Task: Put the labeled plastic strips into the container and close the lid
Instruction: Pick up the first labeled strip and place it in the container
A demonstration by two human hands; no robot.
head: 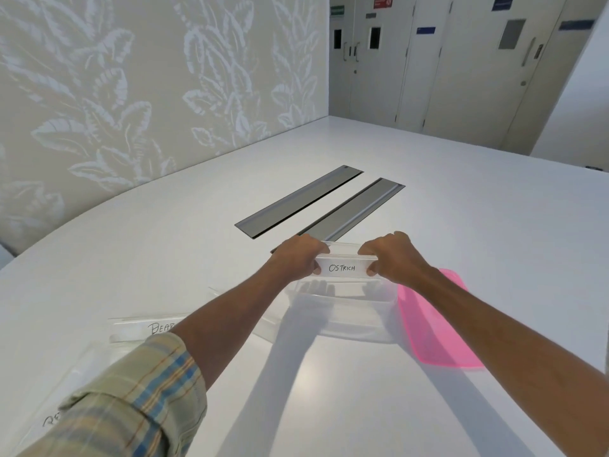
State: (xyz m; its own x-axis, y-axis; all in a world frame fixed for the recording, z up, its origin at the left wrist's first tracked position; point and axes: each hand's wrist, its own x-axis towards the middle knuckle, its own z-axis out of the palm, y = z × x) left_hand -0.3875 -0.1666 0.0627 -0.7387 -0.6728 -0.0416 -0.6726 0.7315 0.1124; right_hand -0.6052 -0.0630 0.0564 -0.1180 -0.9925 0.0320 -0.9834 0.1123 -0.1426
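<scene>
Head view: both my hands, left (298, 255) and right (393, 255), pinch the strip (342, 268) ends; best lower it level into the container (346, 311).

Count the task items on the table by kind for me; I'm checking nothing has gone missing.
Labeled plastic strips: 3, namely OSTRICH held in both hands, one by the left forearm, one at the left edge
Clear container: 1
Pink lid: 1
Total: 5
</scene>
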